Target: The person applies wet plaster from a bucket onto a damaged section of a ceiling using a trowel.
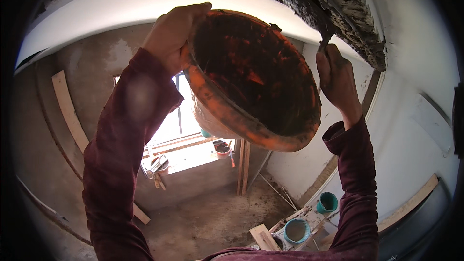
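Note:
My left hand point(176, 34) grips the rim of a round orange basin point(208, 92), held up and tilted so that its inside faces me. Dark wet residue coats the inside. Over on the right, my right hand point(338, 75) is closed round the handle of a trowel point(309, 14), raised against the edge overhead. Its blade is smeared dark and hard to tell from the rough dark mortar point(360, 31) around it. Both arms reach upward in maroon sleeves.
Below the basin is a bright window with a sill point(193, 159) holding small buckets and tools. Lower right, a green bucket point(327, 203) and a teal bucket point(297, 231) stand on planks. A wooden board point(70, 108) leans at the left wall.

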{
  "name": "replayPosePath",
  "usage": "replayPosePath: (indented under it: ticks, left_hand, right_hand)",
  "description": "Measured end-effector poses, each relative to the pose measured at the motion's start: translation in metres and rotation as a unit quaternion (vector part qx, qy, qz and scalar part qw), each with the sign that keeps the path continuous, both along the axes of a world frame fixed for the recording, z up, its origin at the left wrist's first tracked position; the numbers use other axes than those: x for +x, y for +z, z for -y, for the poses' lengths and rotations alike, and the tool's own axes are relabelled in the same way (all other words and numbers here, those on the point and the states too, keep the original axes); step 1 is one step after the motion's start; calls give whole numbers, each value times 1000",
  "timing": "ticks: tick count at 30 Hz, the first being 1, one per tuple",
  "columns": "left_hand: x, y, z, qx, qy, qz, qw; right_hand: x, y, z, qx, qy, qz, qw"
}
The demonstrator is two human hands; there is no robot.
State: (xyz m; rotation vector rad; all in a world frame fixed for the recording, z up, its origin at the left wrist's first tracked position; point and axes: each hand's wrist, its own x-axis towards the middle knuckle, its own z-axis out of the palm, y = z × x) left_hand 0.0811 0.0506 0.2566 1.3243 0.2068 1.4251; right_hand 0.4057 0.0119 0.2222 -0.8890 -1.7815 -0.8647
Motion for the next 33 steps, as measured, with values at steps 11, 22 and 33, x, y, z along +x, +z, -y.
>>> replayPosePath:
  ticks: [11,22,33]
  left_hand:
    - [-21,-12,7,-53,123,-55,989]
    - [-9,-34,19,-83,114,-65,988]
    - [-7,-44,3,-65,117,-78,988]
  right_hand:
    - [-10,-21,-36,-251,378,-137,881]
    - [-22,-21,-52,-395,440,-181,786]
    - [29,-62,17,-473,333,-205,790]
